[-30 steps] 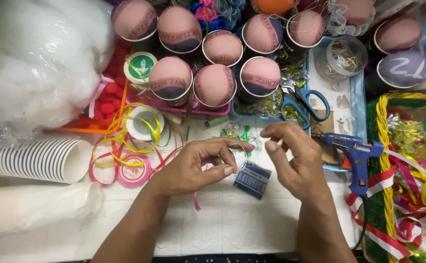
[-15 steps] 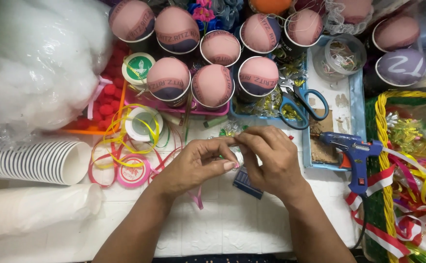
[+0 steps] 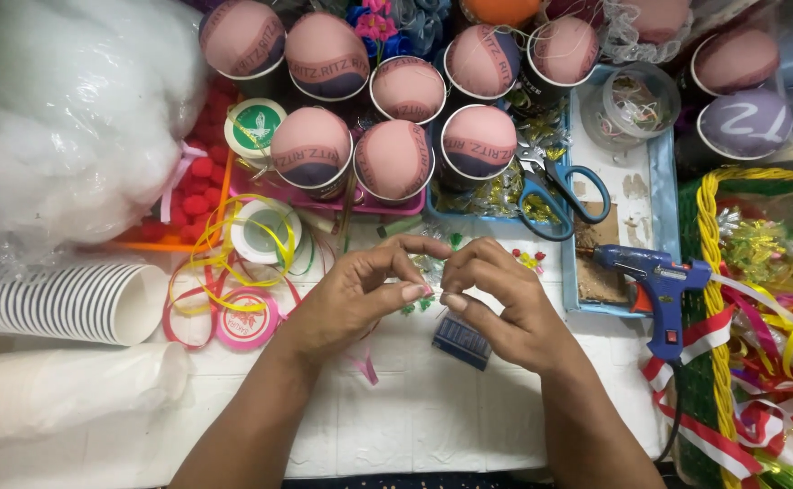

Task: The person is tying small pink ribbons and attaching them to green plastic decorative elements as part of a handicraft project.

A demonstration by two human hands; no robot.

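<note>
Left hand [image 3: 351, 294] and right hand [image 3: 505, 303] meeting fingertip to fingertip over the middle of the white tiled counter [image 3: 396, 426], both pinching a tiny item at the point of contact; too small and too hidden by the fingers to identify. Small green sprig-like trimmings [image 3: 414, 306] just below the pinch, perhaps part of what is held. Small dark blue striped packet [image 3: 461, 342] flat on the counter, directly beneath the right hand, partly covered by it.

Progress, as a judgement: fine handwork at an early or middle stage, nothing finished lying before the hands. Rows of paper cups topped with pink domed caps [image 3: 394, 158] beyond the hands, seemingly prepared. Blue hot-glue gun [image 3: 654, 272] lying unused to the right, beside blue-handled scissors [image 3: 559, 186] on a light blue tray [image 3: 663, 172].

To the left: stack of white ribbed paper cups [image 3: 61, 303] on its side, spools of yellow and pink ribbon [image 3: 247, 317], and a large clear bag of white stuffing [image 3: 61, 109].
</note>
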